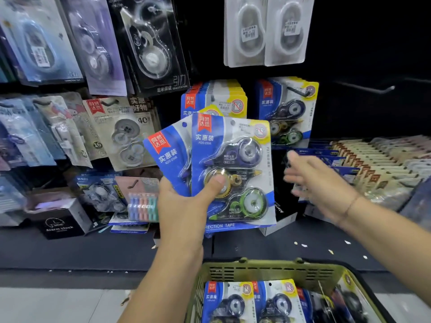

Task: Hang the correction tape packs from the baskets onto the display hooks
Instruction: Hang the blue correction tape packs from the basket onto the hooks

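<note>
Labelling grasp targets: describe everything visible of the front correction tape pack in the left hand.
The front pack is a flat blue card with a red label top left, a yellow top-right corner and a hang hole near the top. A clear blister holds three stacked dispensers: dark purple, gold, green. It is held roughly upright, facing the camera. The left hand grips its lower left, thumb on the gold dispenser. A second matching pack fans out behind it, tilted left, touching it.
</note>
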Demonstrator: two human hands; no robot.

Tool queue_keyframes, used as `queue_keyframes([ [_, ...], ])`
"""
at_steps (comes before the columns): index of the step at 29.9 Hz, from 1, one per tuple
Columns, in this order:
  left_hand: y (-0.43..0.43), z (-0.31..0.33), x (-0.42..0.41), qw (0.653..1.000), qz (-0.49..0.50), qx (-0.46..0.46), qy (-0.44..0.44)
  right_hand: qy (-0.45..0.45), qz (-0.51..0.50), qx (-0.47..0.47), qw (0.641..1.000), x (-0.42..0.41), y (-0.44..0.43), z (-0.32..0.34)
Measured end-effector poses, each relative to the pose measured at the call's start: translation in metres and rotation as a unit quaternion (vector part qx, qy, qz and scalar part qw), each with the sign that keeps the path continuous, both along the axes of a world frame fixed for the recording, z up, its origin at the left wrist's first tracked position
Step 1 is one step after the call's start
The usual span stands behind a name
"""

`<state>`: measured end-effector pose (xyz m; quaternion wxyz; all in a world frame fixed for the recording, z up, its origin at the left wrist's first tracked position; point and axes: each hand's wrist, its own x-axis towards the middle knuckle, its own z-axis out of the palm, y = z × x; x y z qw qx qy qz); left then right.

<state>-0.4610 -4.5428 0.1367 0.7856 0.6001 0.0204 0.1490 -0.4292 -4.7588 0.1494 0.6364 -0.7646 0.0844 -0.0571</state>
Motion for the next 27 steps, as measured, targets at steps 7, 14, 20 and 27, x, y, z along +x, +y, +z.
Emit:
queue_keyframes([
  [7, -0.016, -0.006, -0.012, 0.999, -0.024, 0.028, -0.006, 0.013, 0.056, 0.073, 0.996, -0.055, 0.036, -0.010],
  [14, -0.018, -0.005, -0.015, 0.999, -0.013, -0.034, 0.011, -0.074, -0.017, 0.076, 0.994, -0.044, 0.026, -0.012],
  [20, -0.007, -0.001, -0.012, 0.998, 0.041, -0.039, 0.028, -0.148, -0.139, 0.053, 0.978, -0.014, -0.029, 0.002],
  [27, -0.005, 0.003, -0.012, 0.998, 0.046, -0.033, 0.026, -0.173, -0.176, -0.011, 0.969, 0.011, -0.055, 0.017],
])
